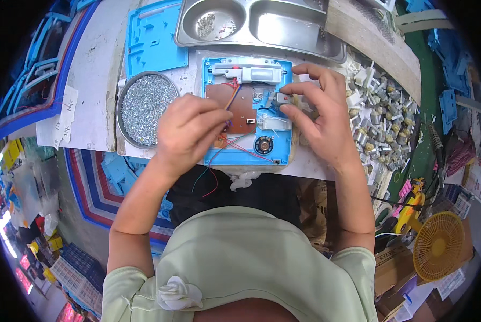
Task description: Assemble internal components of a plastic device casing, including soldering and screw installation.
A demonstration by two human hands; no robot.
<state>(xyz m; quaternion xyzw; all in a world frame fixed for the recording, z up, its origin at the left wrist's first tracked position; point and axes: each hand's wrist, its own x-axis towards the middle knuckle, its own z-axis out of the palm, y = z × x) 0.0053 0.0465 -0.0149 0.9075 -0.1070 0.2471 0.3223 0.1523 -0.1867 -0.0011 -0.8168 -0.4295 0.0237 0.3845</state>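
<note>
A light-blue plastic housing [211, 155] lies open in front of me. Inside it are a brown circuit board [240, 107], a white plastic mechanism [259, 74] along the far side, and a round black speaker [263, 144] at the near right. My left hand [189, 129] is closed over the board's left part, its fingertips pinching the orange and blue wires [233, 97]. At the housing's right side my right hand [323, 110] has thumb and index finger on a small grey motor [283, 99]. Red and green wires [213, 174] trail over the near edge.
A round tin of small screws [123, 115] stands left of the housing. Behind it lies a blue plastic panel [157, 40]. A metal tray [283, 45] sits at the back. Many small motors with white parts [377, 123] are heaped at right. A yellow fan [439, 244] stands lower right.
</note>
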